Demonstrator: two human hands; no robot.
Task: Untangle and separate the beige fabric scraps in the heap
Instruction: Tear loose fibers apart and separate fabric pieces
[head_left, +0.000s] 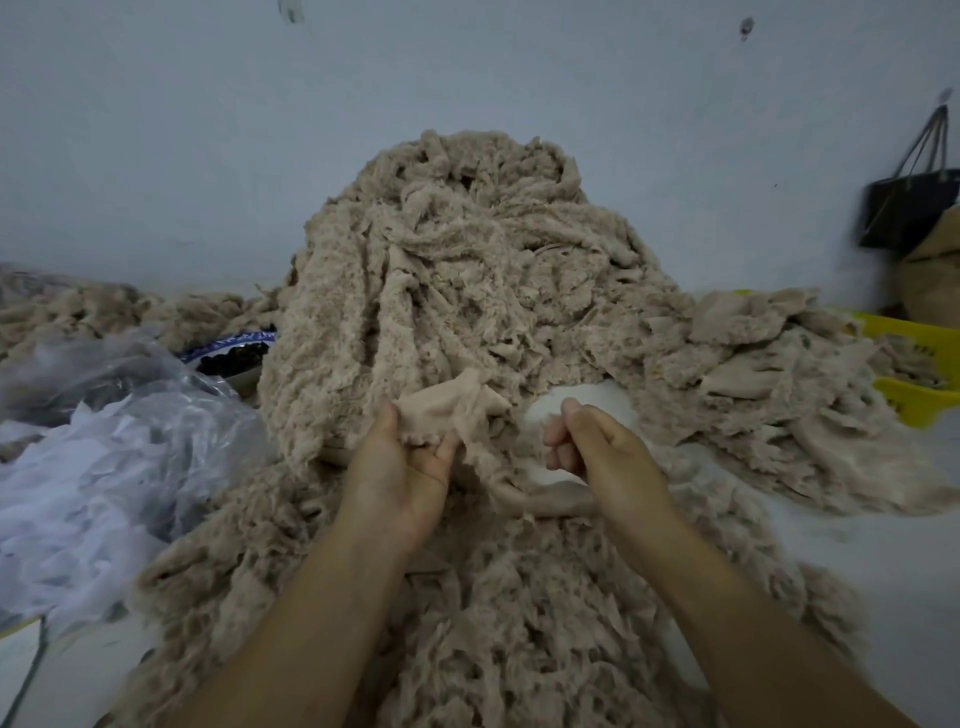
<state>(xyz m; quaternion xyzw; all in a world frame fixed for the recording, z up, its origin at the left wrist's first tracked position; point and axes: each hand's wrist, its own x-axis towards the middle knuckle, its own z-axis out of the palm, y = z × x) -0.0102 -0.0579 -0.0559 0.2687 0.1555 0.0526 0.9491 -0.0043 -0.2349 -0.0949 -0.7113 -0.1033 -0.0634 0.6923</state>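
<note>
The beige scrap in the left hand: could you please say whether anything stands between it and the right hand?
Nothing visible does. The right hand is beside the scrap the left hand grips, with only the heap behind the gap.

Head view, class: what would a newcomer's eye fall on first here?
The tall heap of beige fabric scraps fills the middle. In front of it the left hand grips a smooth beige scrap, the right hand curled beside it. A yellow basket edges in at the right, a clear plastic bag at the left.
</note>
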